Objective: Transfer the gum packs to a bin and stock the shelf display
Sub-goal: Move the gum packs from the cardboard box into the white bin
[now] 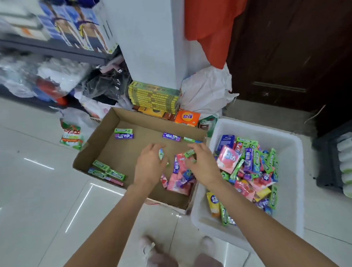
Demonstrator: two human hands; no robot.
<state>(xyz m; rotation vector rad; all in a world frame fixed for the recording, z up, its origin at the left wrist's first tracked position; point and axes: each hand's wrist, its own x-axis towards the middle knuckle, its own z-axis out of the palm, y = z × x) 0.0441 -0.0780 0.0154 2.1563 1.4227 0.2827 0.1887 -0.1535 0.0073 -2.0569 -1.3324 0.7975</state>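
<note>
While gum packs lie scattered across the shallow cardboard box (pixel 116 155), your two hands hover over its right half, both arms reaching forward and down from the bottom of the view. Your left hand (pixel 150 164) is palm down with the fingers curled, its grip closed round a small green gum pack (pixel 161 153) that stands nearly on end between thumb and fingers. Your right hand (pixel 202 162) is also palm down, fingers bent, pinching another green pack (pixel 189 153) at its fingertips. Just beneath and between your hands sits a loose heap of pink and purple packs (pixel 178 179) in the box's near right corner. More slim green packs (pixel 106 171) lie flat in the near left corner, a green and a purple pack (pixel 123 133) rest side by side toward the far left, and a single purple pack (pixel 171 136) lies near the far wall.

Right beside the box, touching its right side, stands a white bin (pixel 287 149) with thick, matte, foam-like walls, holding a jumbled pile of glossy green, pink, purple, blue and yellow packs (pixel 250 166). Both containers sit on the shiny pale tiled floor (pixel 33 198). Behind the box, a stack of flat yellow-green cartons (pixel 154 96) leans against a white pillar (pixel 148 44), with a crumpled white plastic bag (pixel 205 92) next to it.
</note>
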